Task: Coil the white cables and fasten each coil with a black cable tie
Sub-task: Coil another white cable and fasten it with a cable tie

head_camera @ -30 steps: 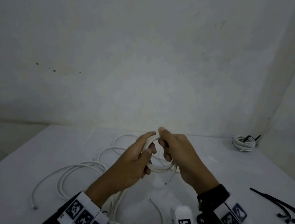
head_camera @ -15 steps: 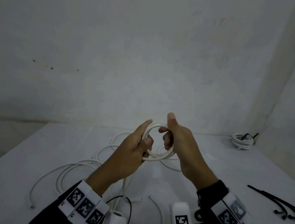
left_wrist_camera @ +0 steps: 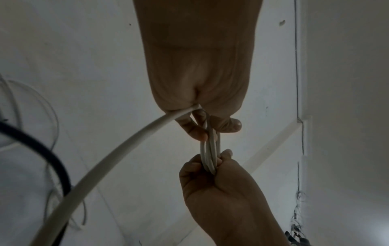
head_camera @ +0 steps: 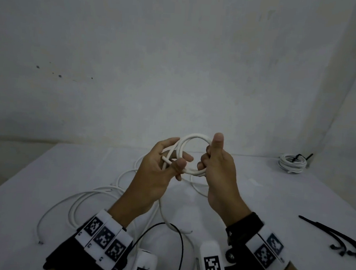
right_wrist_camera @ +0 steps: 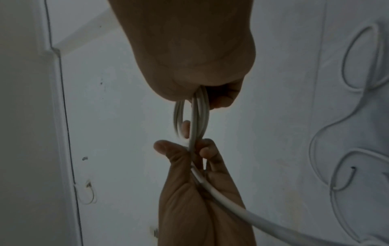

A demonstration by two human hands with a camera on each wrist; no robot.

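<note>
- Your left hand [head_camera: 159, 171] and right hand [head_camera: 219, 172] hold a small white coil [head_camera: 192, 153] upright in the air above the white table [head_camera: 274, 195], at about 12 o'clock from your chest.
- Your left hand grips the coil's 9 o'clock side: thumb in front, fingers curled behind, pinching the turns together.
- Your right hand clasps the 3 o'clock side, fingers wrapped round the turns, thumb raised along the rim.
- The wrist views show several turns lying side by side between both grips.
- From your left palm the loose cable [head_camera: 162, 210] drops toward 6 o'clock and trails across the table to 8 o'clock, where slack loops lie uncoiled.
- To wind well, it seems best to feed slack through the left hand while the right keeps the turns flat and equal in size; easing either grip likely lets them spring apart.
- The black cable ties [head_camera: 339, 237] lie at 4 o'clock, well apart from your hands.
- A finished coil [head_camera: 292, 164], already tied, rests at 2 o'clock near the far table edge.
</note>
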